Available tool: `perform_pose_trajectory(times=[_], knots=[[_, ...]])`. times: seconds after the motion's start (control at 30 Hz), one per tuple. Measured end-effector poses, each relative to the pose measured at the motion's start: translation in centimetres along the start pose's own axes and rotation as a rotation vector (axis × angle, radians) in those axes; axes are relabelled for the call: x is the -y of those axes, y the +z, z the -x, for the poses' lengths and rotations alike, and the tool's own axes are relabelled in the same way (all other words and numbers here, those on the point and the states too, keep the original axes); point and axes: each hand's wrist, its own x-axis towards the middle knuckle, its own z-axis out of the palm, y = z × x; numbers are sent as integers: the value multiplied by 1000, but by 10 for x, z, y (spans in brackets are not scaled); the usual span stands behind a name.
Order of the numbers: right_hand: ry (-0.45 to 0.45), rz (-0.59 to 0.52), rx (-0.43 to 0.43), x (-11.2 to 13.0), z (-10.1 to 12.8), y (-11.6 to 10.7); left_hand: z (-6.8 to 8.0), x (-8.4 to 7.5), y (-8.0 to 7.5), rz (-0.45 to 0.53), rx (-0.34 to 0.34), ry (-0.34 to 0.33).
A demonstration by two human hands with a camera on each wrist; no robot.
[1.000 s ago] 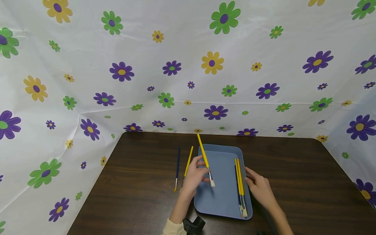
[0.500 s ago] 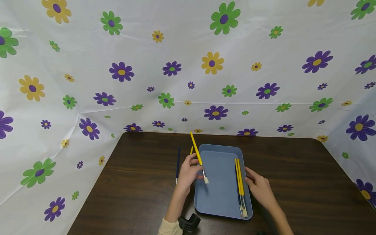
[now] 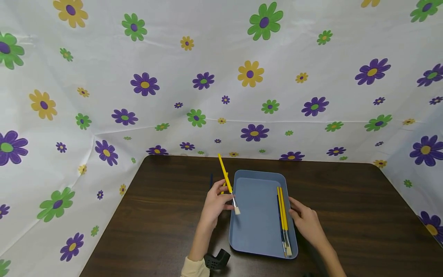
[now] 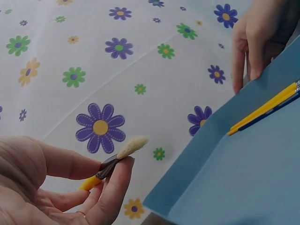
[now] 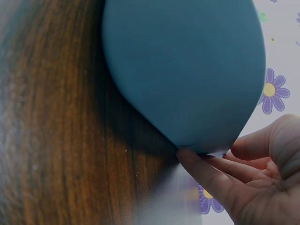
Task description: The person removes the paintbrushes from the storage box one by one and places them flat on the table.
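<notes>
Pinching a yellow paintbrush near its bristles, the left hand hovers beside the blue tray; the right hand rests relaxed against the tray's far edge. Lowering it beside the tray likely follows.

Dark wood-grain bench. White sheet with purple, green, yellow flowers walls it on three sides. Even, soft light.
</notes>
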Motion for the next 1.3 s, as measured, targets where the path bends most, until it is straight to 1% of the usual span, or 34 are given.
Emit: perform_pose_trajectory(times=[0.3, 0.47, 1.03, 1.13, 1.3], knots=[[-4, -2, -6, -1, 1, 2, 0, 2, -18, -15, -5, 19], [-1, -5, -1, -1, 1, 1, -1, 1, -24, -3, -21, 8], [2, -9, -4, 1, 0, 0, -3, -2, -32, 17, -45, -9], [5, -11, -5, 1, 0, 0, -4, -2, -34, 15, -46, -5], [5, -14, 1, 0, 1, -1, -4, -1, -37, 6, -67, 4]])
